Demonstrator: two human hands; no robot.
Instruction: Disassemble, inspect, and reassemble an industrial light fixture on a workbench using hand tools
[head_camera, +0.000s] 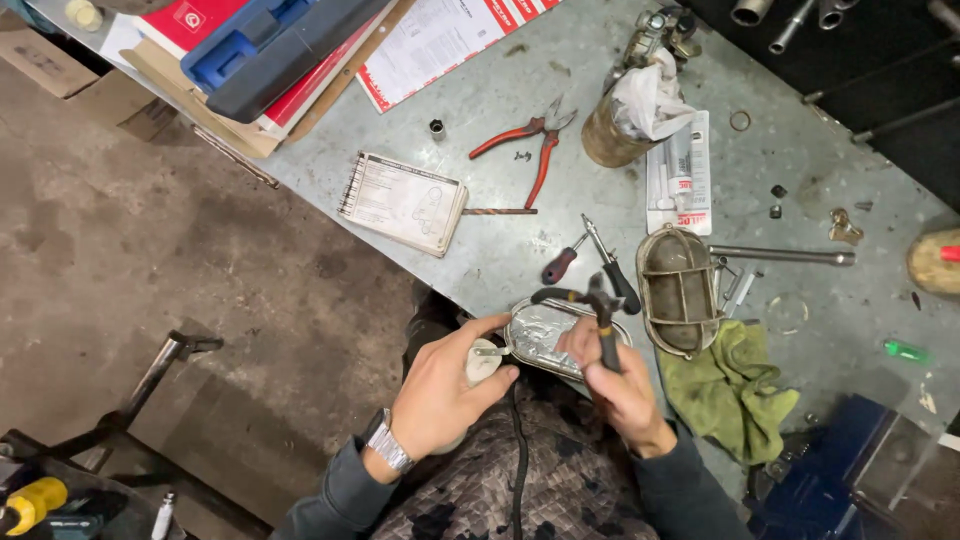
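Pliers (600, 315) gripped in right hand (622, 385), lower centre; left hand (440, 385) clamps white plug (483, 362) beside silver lamp housing (545, 335).

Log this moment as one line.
left hand: holds white plug | right hand: grips black-handled pliers | oval lamp housing: at bench edge

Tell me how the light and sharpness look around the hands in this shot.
Head view: even, soft light, no hard shadows; glare on the shiny housing between the left hand and right hand; pliers slightly soft; frame edges bend from the wide lens.
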